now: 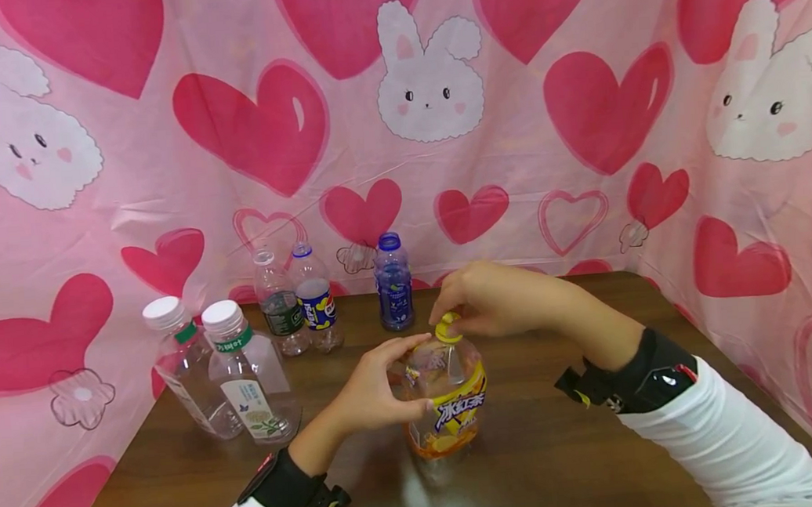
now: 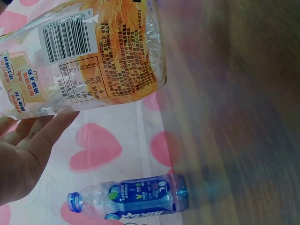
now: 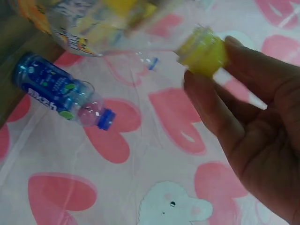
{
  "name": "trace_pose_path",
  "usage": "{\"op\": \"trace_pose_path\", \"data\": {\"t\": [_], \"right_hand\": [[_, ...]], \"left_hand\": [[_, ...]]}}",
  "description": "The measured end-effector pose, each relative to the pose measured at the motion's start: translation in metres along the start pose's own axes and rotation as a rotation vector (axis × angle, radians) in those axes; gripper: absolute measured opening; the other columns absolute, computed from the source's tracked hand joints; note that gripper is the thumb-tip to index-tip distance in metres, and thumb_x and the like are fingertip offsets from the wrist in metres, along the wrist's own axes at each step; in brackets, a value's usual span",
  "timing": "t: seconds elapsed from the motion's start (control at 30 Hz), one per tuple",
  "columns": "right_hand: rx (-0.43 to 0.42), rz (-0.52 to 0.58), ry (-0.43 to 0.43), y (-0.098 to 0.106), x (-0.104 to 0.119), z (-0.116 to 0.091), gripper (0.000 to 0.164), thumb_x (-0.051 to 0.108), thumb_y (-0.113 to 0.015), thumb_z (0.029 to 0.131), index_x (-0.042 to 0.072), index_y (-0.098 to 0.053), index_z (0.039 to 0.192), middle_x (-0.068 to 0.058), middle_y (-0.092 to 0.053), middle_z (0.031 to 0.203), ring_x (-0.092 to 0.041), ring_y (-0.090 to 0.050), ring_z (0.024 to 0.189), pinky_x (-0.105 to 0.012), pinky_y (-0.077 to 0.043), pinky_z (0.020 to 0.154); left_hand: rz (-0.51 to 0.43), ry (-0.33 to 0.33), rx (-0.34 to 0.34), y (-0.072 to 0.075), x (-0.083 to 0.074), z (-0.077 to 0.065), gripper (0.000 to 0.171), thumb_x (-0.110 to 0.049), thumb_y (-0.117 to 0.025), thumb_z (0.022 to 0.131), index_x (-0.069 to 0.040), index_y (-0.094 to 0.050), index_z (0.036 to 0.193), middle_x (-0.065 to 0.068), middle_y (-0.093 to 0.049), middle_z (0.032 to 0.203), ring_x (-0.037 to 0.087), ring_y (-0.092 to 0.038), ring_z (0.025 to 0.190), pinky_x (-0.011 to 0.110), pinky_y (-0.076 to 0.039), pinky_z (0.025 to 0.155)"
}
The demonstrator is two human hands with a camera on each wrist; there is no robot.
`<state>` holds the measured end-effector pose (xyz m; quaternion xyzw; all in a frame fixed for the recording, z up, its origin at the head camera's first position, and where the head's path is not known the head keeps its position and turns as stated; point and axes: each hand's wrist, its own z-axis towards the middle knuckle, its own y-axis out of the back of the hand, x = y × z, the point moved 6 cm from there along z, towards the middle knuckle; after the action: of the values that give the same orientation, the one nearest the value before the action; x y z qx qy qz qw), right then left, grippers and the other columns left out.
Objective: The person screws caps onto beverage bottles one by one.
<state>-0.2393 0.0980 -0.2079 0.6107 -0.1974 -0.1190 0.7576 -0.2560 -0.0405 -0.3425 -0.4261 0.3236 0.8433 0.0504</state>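
A large clear plastic bottle (image 1: pixel 459 411) with a yellow and orange iced tea label stands upright near the middle of the wooden table. My left hand (image 1: pixel 380 385) holds its left side, thumb in front and fingers round the back. In the left wrist view, those fingers lie along the bottle's wall beside the barcode label (image 2: pixel 68 35). Above, my right hand (image 1: pixel 487 299) pinches the yellow cap (image 1: pixel 447 329) at the bottle's mouth. The right wrist view has thumb and fingertips on opposite sides of that cap (image 3: pixel 206 54).
Two clear bottles with white caps (image 1: pixel 223 317) stand at the left of the wooden table (image 1: pixel 568 446). Behind them are a Pepsi bottle (image 1: pixel 318 307) and a dark-labelled clear bottle (image 1: pixel 283 313). A blue bottle (image 1: pixel 394 286) stands at the back, before a pink heart-patterned curtain (image 1: pixel 357 155).
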Motion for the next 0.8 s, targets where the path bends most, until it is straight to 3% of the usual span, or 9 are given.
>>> {"op": "trace_pose_path", "data": {"t": [0.07, 0.17, 0.27, 0.4, 0.53, 0.6, 0.67, 0.8], "right_hand": [[-0.016, -0.061, -0.043, -0.0023, -0.0013, 0.0009, 0.007, 0.015, -0.074, 0.087, 0.008, -0.075, 0.09, 0.006, -0.065, 0.077, -0.009, -0.054, 0.067, -0.022, -0.049, 0.064], [-0.032, -0.121, -0.086, -0.0049, -0.0033, 0.0013, 0.017, 0.024, -0.073, 0.089, 0.009, -0.073, 0.082, 0.007, -0.06, 0.067, -0.007, -0.049, 0.059, -0.02, -0.047, 0.058], [-0.042, -0.109, -0.113, -0.0047, -0.0051, -0.0007, 0.02, 0.028, -0.07, 0.091, 0.009, -0.074, 0.086, 0.007, -0.063, 0.071, -0.004, -0.051, 0.06, -0.02, -0.049, 0.06], [-0.039, -0.026, -0.086, 0.0004, -0.0042, -0.0049, 0.016, 0.02, -0.072, 0.089, 0.01, -0.074, 0.101, 0.002, -0.069, 0.095, -0.01, -0.063, 0.086, -0.028, -0.054, 0.08], [0.001, 0.052, -0.016, 0.0028, 0.0003, -0.0057, 0.022, 0.005, -0.075, 0.082, 0.012, -0.074, 0.103, 0.0, -0.069, 0.109, -0.016, -0.062, 0.106, -0.035, -0.052, 0.091], [0.012, 0.063, 0.01, 0.0011, 0.0016, -0.0041, 0.022, 0.001, -0.074, 0.081, 0.011, -0.075, 0.1, 0.001, -0.07, 0.106, -0.015, -0.063, 0.103, -0.035, -0.053, 0.089], [0.009, 0.046, 0.014, -0.0019, 0.0011, -0.0017, 0.018, 0.002, -0.074, 0.082, 0.009, -0.075, 0.099, 0.003, -0.07, 0.097, -0.012, -0.063, 0.09, -0.031, -0.054, 0.081], [-0.03, -0.054, -0.037, -0.0069, -0.0012, 0.0025, 0.01, 0.012, -0.075, 0.085, 0.01, -0.074, 0.094, 0.006, -0.065, 0.081, -0.009, -0.054, 0.069, -0.023, -0.051, 0.065]], "left_hand": [[0.003, -0.005, 0.003, -0.0013, -0.0009, 0.0005, 0.076, -0.02, -0.081, 0.071, -0.01, -0.052, 0.14, 0.006, -0.06, 0.123, 0.021, -0.06, 0.104, 0.034, -0.057, 0.076], [-0.003, -0.015, 0.009, -0.0032, -0.002, 0.0004, 0.075, -0.019, -0.081, 0.07, -0.009, -0.052, 0.139, 0.006, -0.06, 0.123, 0.02, -0.06, 0.104, 0.034, -0.057, 0.075], [-0.013, -0.017, 0.014, -0.0036, -0.0023, -0.0006, 0.075, -0.018, -0.081, 0.071, -0.008, -0.051, 0.139, 0.008, -0.06, 0.124, 0.02, -0.061, 0.103, 0.031, -0.057, 0.075], [-0.025, 0.002, 0.013, -0.0028, -0.0003, -0.0023, 0.076, -0.018, -0.081, 0.071, -0.006, -0.051, 0.14, 0.008, -0.06, 0.123, 0.021, -0.06, 0.104, 0.031, -0.056, 0.076], [-0.019, 0.017, 0.01, -0.0013, 0.0017, -0.0027, 0.076, -0.019, -0.081, 0.071, -0.009, -0.051, 0.14, 0.006, -0.06, 0.124, 0.02, -0.059, 0.105, 0.032, -0.056, 0.076], [-0.013, 0.015, 0.007, -0.0005, 0.0016, -0.0027, 0.076, -0.02, -0.082, 0.071, -0.01, -0.051, 0.14, 0.006, -0.06, 0.123, 0.021, -0.059, 0.105, 0.033, -0.057, 0.076], [-0.008, 0.013, 0.005, 0.0001, 0.0015, -0.0026, 0.076, -0.019, -0.082, 0.071, -0.01, -0.051, 0.14, 0.006, -0.06, 0.123, 0.021, -0.059, 0.105, 0.035, -0.057, 0.076], [-0.006, 0.015, 0.01, 0.0002, 0.0008, -0.0027, 0.076, -0.019, -0.081, 0.072, -0.01, -0.051, 0.14, 0.006, -0.06, 0.124, 0.02, -0.059, 0.104, 0.035, -0.057, 0.076]]}}
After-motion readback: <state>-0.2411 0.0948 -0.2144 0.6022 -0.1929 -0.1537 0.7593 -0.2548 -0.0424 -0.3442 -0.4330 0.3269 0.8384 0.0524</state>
